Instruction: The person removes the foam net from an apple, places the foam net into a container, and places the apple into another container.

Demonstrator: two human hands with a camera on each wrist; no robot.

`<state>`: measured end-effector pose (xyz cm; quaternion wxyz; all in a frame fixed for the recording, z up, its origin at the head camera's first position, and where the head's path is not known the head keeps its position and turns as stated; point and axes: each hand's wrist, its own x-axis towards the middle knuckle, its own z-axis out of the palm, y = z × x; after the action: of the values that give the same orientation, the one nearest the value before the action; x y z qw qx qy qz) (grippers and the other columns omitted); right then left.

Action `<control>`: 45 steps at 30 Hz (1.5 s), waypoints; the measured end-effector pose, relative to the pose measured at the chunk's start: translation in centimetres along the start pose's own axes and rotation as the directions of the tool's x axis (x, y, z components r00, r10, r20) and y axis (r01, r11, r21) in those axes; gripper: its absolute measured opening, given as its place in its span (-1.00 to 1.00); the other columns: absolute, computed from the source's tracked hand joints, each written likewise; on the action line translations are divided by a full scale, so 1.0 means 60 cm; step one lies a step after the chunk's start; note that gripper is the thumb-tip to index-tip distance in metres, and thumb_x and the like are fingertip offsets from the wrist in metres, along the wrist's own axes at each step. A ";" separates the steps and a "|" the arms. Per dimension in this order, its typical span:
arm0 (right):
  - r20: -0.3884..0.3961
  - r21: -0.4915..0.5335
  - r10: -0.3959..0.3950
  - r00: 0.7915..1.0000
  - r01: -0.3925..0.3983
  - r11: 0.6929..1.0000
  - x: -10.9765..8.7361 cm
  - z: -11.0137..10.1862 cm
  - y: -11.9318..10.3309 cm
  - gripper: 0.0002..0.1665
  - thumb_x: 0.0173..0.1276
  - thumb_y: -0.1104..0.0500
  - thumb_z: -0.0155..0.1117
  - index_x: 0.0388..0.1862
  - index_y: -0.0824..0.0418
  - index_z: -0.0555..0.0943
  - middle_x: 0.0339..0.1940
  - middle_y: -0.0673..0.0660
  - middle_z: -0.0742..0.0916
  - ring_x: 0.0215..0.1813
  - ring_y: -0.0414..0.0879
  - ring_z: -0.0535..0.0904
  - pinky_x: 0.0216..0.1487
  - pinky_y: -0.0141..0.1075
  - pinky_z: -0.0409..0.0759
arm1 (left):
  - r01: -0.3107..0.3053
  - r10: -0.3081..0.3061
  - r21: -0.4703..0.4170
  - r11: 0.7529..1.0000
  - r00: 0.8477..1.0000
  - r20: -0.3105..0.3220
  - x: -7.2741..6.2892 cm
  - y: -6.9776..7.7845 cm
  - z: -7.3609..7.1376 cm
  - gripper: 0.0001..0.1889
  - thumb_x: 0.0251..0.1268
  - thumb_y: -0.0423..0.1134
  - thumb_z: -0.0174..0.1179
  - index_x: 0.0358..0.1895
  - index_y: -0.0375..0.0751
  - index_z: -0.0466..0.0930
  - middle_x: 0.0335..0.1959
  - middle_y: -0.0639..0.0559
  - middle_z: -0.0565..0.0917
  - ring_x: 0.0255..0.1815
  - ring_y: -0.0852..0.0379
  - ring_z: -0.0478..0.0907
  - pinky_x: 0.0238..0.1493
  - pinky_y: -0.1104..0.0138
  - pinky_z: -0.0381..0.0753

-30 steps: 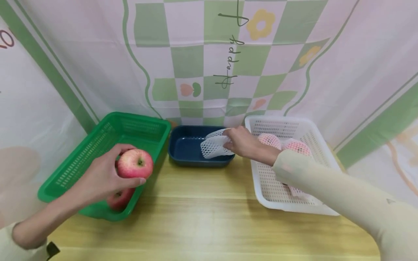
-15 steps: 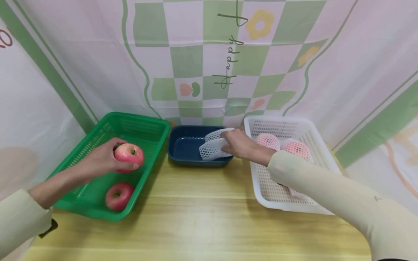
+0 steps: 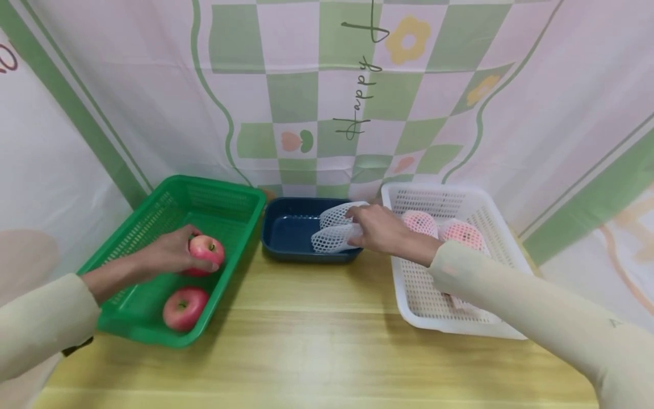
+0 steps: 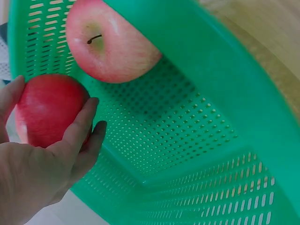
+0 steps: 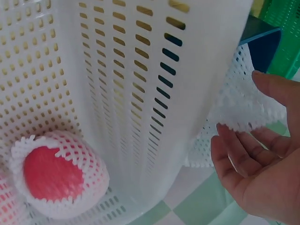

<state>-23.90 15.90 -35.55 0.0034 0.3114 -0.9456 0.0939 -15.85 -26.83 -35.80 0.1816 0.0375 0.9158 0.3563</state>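
Two bare apples are inside the green basket (image 3: pixel 240 221): the held apple (image 3: pixel 206 253), which the left grip (image 3: pixel 176 250) has its thumb and fingers curled round, and the near apple (image 3: pixel 185 308), which no hand touches. Released too high, the held apple could drop, knock its neighbour and bruise; whether it rests on the basket floor, I cannot tell. At the blue tray (image 3: pixel 291 233), the right grip (image 3: pixel 380 227) has thumb and fingers parted about a net's end; whether they pinch it is unclear. If mesh clings to the fingertips, lifting away might drag a net out.

Counted: two baskets, green and white (image 3: pixel 424 298); one tray; two nets that I can make out, the upper net (image 3: pixel 334 215) and the lower net (image 3: pixel 332 240); two bare apples; two netted apples (image 3: pixel 462 233) in the white basket, plus perhaps a third beneath the right sleeve (image 3: pixel 511 284). One surface (image 3: pixel 317 352) carries everything.
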 end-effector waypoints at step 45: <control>-0.079 -0.041 0.063 0.995 -0.067 0.997 -0.147 -0.099 0.092 -0.31 0.32 0.11 0.56 0.31 0.45 0.57 0.21 0.47 0.69 0.17 0.39 0.67 0.18 0.26 0.64 | 0.090 -0.101 0.053 0.995 0.954 0.283 0.017 -0.020 0.005 -0.12 0.34 -0.12 0.42 0.38 -0.60 0.02 0.13 -0.47 0.47 0.14 -0.23 0.57 -0.12 0.06 0.80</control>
<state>-20.37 26.48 -31.26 0.0437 0.2764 -0.9563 0.0851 -16.62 -27.33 -37.10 0.3278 0.0477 0.8877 0.3199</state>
